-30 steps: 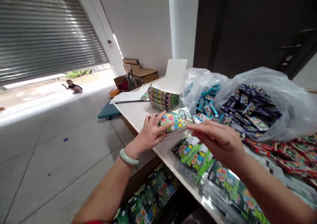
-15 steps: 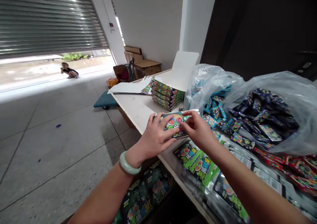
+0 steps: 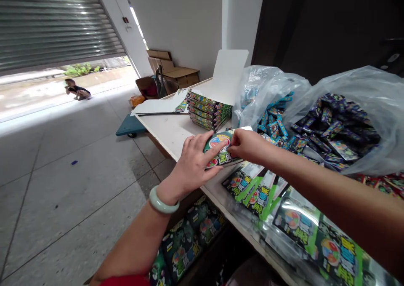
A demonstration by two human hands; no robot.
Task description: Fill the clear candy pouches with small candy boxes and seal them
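Note:
On the white tabletop lies a dark green printed packet [image 3: 221, 142] with a colourful round logo and a white edge at its top right. My left hand [image 3: 197, 157], wearing a pale green bangle [image 3: 163, 201], grips its left part, fingers over the face and thumb at the near edge. At its right part, my right hand [image 3: 244, 145] has the fingers pinched together against the packet; the fingertips are partly hidden. Just behind stands a stack of printed cardboard boxes [image 3: 206, 111] with a raised white lid. Flat printed pouches [image 3: 257, 193] lie nearer, under my right forearm.
Clear plastic bags hold small blue packets [image 3: 273, 124] and purple packets [image 3: 334, 126]. Red packets [image 3: 381, 183] lie at the right. Below the table edge are filled green pouches [image 3: 183, 244]. A blue dolly [image 3: 130, 126], cardboard boxes [image 3: 181, 75] and a crouching person [image 3: 77, 89] are farther off.
My right hand has turned, its wrist higher and its fingers more curled at the packet's right part. My left hand stays on the packet. The view has shifted slightly.

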